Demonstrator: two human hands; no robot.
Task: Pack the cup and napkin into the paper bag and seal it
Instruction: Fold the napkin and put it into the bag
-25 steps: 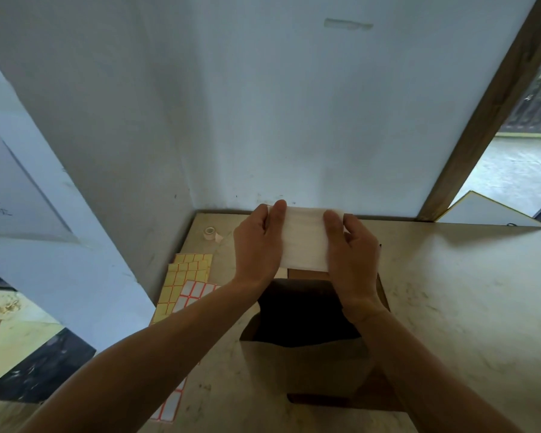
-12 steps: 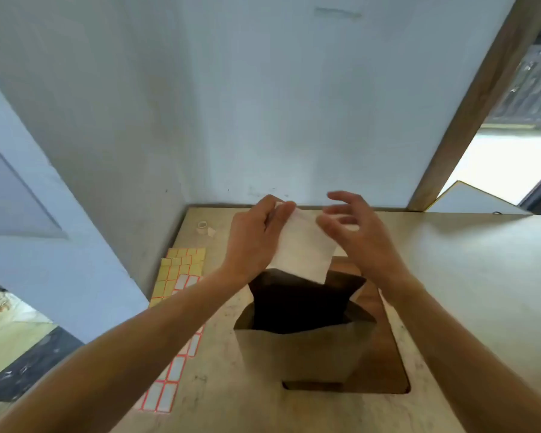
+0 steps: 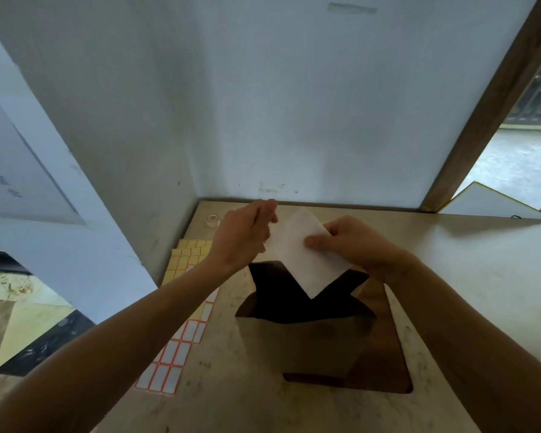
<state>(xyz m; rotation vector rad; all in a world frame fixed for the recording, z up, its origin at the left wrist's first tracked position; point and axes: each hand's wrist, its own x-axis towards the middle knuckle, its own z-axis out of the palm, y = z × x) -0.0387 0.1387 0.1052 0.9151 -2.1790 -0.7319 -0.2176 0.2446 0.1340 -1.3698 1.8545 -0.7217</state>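
Observation:
A brown paper bag [image 3: 297,345] stands upright in the middle of the table with its mouth open and dark inside. A folded white napkin [image 3: 303,254] hangs tilted over the mouth, one corner pointing down into it. My right hand [image 3: 353,242] pinches the napkin's right edge between thumb and fingers. My left hand [image 3: 244,232] is at the napkin's upper left edge with fingers curled; whether it grips the napkin is unclear. The cup is not visible; the bag's inside is too dark to tell.
Sheets of yellow and white adhesive labels [image 3: 181,339] lie left of the bag. A small roll of tape [image 3: 212,219] sits in the far left corner. A brown mat [image 3: 384,348] lies under the bag. White walls close off the table's back and left.
The napkin was held flat between both hands above the bag; it has since turned corner-down and come lower over the mouth. My right hand has taken a new hold on its right edge.

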